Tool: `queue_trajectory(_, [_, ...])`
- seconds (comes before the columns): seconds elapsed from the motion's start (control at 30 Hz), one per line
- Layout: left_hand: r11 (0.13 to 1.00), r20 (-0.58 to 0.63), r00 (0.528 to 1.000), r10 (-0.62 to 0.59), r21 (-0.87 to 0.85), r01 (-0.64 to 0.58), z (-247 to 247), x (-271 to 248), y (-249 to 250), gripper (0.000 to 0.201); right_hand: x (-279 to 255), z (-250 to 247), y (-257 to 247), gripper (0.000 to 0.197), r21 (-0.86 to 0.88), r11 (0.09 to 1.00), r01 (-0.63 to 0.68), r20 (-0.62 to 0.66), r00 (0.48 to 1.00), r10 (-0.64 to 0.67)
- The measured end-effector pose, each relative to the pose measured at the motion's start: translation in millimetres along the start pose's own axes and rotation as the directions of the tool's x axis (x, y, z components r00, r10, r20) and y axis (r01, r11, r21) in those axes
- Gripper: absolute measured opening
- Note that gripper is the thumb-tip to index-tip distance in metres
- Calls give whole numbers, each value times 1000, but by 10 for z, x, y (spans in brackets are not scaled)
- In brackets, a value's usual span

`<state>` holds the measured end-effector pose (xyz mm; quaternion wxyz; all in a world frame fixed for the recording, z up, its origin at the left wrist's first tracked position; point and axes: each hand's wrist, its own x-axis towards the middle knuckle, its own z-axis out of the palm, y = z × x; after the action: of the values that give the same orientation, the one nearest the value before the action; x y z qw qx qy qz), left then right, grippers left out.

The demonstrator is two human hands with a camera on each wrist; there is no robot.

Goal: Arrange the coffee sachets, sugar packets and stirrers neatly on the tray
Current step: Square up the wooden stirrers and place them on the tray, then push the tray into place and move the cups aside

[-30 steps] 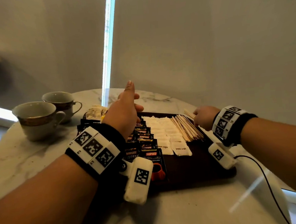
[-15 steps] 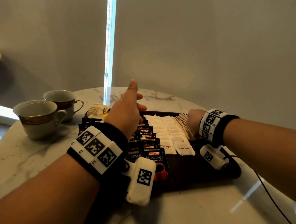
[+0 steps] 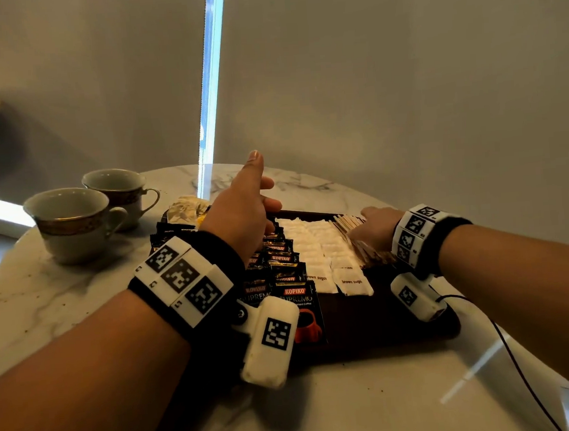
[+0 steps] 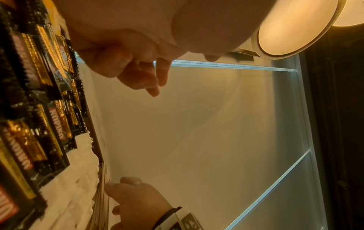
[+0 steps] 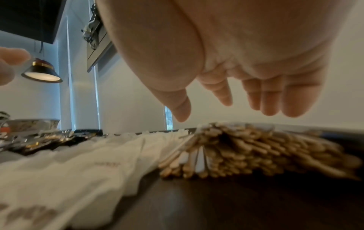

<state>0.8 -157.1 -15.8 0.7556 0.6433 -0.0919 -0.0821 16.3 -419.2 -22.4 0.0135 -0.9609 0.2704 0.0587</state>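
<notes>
A dark wooden tray (image 3: 378, 323) lies on the marble table. On it run rows of black Kopiko coffee sachets (image 3: 285, 269), white brown-sugar packets (image 3: 315, 243) and a bundle of wooden stirrers (image 3: 347, 222) at the right. My left hand (image 3: 245, 201) hovers on edge above the coffee rows, thumb up, fingers loosely curled and holding nothing (image 4: 145, 77). My right hand (image 3: 374, 226) is spread palm-down just over the stirrers (image 5: 246, 147), fingers straight (image 5: 262, 101); the thumb tip seems to meet the bundle's edge.
Two gold-banded cups (image 3: 71, 223) (image 3: 120, 193) stand at the table's left. A crumpled wrapper (image 3: 186, 207) lies behind the tray's far left corner. A black cable (image 3: 507, 344) trails from my right wrist over the table's right edge.
My right hand has slid left and forward over the stirrer bundle and flattened onto it. The left hand has stayed above the coffee sachets, barely shifting.
</notes>
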Motion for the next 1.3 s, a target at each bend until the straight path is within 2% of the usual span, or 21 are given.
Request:
queue_trajectory(0.17, [1000,4,1000,-15,-19,15,8,-2,-11,57,-2,130,-53,47,-168,984,64,55,997,-56])
queue_trajectory(0.23, [1000,5,1000,-8,-12,8,9,-2,-15,57,-24,121,-58,46,-178,981,75,69,996,-64])
queue_trajectory(0.37, [1000,15,1000,-25,-14,25,11,-12,0,56,-157,-65,39,48,-32,998,57,13,998,-56])
queue_trajectory(0.43, [998,42,998,-45,-31,47,20,-20,1,52,-178,-149,196,41,74,997,13,14,1000,-14])
queue_trajectory(0.57, [994,196,977,-85,-50,96,78,-98,-46,37,-240,-86,680,26,260,947,-186,231,965,126])
queue_trajectory(0.63, [991,304,947,-104,-47,124,119,-169,-55,30,-329,-25,856,25,309,919,-244,379,918,117])
queue_trajectory(0.7, [988,396,912,-106,-65,143,158,-233,-60,27,-392,37,945,22,317,923,-220,435,898,65])
queue_trajectory(0.73, [987,429,897,-103,-71,147,183,-260,-67,26,-416,62,960,19,289,940,-180,408,912,49])
queue_trajectory(0.83, [984,475,873,-108,-74,162,243,-333,-79,24,-382,120,980,14,-24,1000,7,238,971,-1])
queue_trajectory(0.93, [981,527,833,-167,5,193,294,-401,-88,23,-274,164,1022,13,-73,997,19,190,982,-5])
queue_trajectory(1.07, [959,608,745,-275,112,262,343,-467,-116,26,-164,178,1151,20,-152,988,-39,165,984,65])
queue_trajectory(1.17, [920,608,694,-387,209,330,389,-451,-171,30,-47,193,1320,21,-57,991,-122,156,979,129])
queue_trajectory(1.23, [890,580,676,-455,304,339,415,-415,-236,31,-5,200,1400,19,52,979,-198,152,970,189])
queue_trajectory(1.3, [869,556,672,-490,372,326,427,-377,-295,32,24,197,1430,20,69,965,-254,151,959,241])
